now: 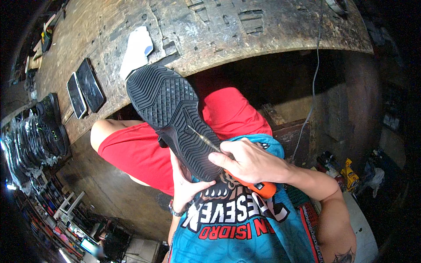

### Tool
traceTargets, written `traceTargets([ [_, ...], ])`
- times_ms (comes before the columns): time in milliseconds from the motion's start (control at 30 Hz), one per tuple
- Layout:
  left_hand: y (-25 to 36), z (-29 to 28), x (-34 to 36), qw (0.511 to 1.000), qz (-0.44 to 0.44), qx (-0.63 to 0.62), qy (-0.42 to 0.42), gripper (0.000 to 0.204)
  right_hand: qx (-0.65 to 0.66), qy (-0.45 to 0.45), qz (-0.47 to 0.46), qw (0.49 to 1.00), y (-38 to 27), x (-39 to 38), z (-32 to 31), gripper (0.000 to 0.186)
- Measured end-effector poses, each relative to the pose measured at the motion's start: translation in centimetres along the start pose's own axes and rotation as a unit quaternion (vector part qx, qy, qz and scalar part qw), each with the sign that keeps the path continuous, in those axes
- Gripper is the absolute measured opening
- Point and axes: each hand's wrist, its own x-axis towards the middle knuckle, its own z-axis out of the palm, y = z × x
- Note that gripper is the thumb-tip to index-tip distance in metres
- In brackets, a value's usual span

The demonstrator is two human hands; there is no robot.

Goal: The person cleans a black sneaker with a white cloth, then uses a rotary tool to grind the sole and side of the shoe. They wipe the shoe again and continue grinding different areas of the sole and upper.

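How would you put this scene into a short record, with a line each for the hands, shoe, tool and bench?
Left hand: holds the black shoe near its heel
Right hand: holds the tool
Shoe: patterned sole facing up, above the lap, toe toward the bench
Tool: thin metal shaft, orange handle; tip over the sole, contact unclear
Bench: worn wood, bearing a white piece and two phone-like devices

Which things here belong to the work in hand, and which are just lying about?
In use:
black shoe, sole up, in the left hand
orange-handled tool in the right hand

Apparently just lying about:
larger dark slab
smaller light-edged slab
white piece
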Motion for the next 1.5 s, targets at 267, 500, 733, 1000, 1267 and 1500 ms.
traceTargets([
  [267,-0.1,-0.3,0.1,1.000,0.004,-0.011,-0.010,0.149,-0.002,-0.004,-0.002,1.000,0.0,-0.2,0.2,0.049],
  [500,0.2,-0.1,0.0,1.000,-0.005,-0.014,-0.001,0.150,0.003,0.008,0.005,1.000,0.1,0.0,0.4,0.049],
  [733,0.1,0.2,0.1,1.000,0.004,-0.014,0.008,0.151,-0.005,0.011,0.011,1.000,0.6,-0.5,0.2,0.044],
  [1000,0.1,0.2,0.1,1.000,0.004,-0.010,0.009,0.149,0.010,0.055,-0.033,0.998,1.3,0.1,0.3,0.059],
  [1267,-0.2,0.1,0.0,1.000,0.018,0.001,0.006,0.149,-0.007,0.026,-0.020,0.999,0.6,0.8,-0.5,0.045],
  [1500,-0.2,-0.2,0.1,1.000,0.002,-0.004,0.000,0.149,-0.010,0.011,-0.015,1.000,-0.8,0.8,-1.1,0.054],
])
